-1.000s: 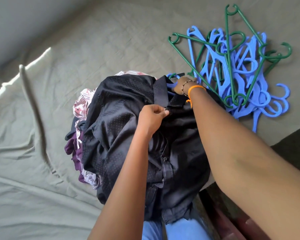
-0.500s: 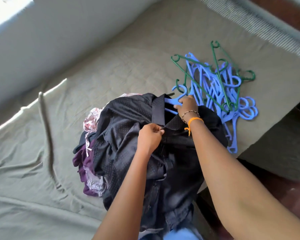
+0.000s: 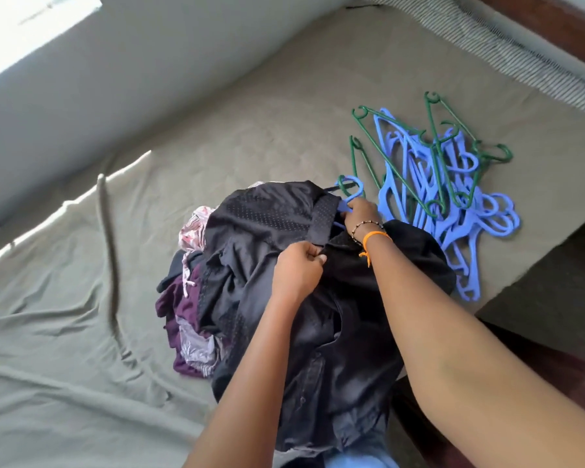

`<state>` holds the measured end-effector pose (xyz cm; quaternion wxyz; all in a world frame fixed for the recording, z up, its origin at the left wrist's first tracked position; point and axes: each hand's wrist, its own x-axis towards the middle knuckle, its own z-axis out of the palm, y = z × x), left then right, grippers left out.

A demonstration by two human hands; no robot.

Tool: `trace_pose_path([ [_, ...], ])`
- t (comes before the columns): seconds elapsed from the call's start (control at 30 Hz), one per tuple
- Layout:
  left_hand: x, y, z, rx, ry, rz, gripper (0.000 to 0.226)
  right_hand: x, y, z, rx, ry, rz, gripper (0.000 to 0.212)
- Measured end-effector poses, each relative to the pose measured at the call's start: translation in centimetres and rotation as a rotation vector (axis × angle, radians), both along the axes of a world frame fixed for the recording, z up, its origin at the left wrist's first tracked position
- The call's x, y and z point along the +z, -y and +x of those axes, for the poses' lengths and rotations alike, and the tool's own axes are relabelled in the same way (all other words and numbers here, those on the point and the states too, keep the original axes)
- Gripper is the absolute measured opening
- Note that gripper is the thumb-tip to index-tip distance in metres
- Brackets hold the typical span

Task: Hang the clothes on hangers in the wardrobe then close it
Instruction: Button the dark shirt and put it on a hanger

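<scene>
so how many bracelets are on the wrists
2, both on the right wrist: a beaded bracelet toward the fingers, and an orange band just behind it. The left wrist shows none, though the undersides are hidden.

Just the bed from my feed

I see a wrinkled grey-green sheet [image 3: 92,332], pale wall [image 3: 149,79], striped mattress edge [image 3: 520,59].

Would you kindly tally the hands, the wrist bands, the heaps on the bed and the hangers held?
Hands: 2, left hand pinching the dark shirt, right hand
Wrist bands: 2, beaded bracelet, orange band
Heaps: 2, clothes heap, hanger heap
Hangers held: 1, blue hanger in the right hand
Total: 7
</scene>
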<state>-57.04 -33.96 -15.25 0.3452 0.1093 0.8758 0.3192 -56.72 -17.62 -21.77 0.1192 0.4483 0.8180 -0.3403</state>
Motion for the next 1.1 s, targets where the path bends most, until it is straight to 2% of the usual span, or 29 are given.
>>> trace_pose_path([
  [0.13,-0.8,-3.2,-1.1,0.000,-0.029,-0.021,0.003,-0.9,-2.7,-1.4,0.013,0.066,0.013,0.034],
  [0.27,-1.7,-5.8,-2.0,0.019,-0.009,-0.057,0.005,-1.6,-5.3,-2.0,-0.019,0.049,-0.034,0.036],
  [0.43,-2.5,-7.4,-2.3,0.025,0.022,-0.125,0.005,-1.8,-6.7,-2.3,-0.022,-0.155,0.013,0.027],
  [0.6,-2.4,-7.3,-2.0,0.056,0.032,-0.161,0.004,1.2,-5.8,-1.4,-0.055,-0.353,0.113,0.025],
  [0.7,-1.8,-7.1,-1.5,0.082,0.021,-0.127,0.005,2.9,-4.5,-0.4,-0.013,-0.416,0.211,0.024],
  [0.93,1.5,-4.1,0.0,0.198,-0.060,-0.010,0.010,7.3,-1.2,2.1,0.060,-0.587,0.228,0.023],
  [1.1,5.0,-0.3,1.5,0.225,-0.126,0.153,0.012,12.9,1.7,4.6,0.039,-0.600,0.281,0.025],
])
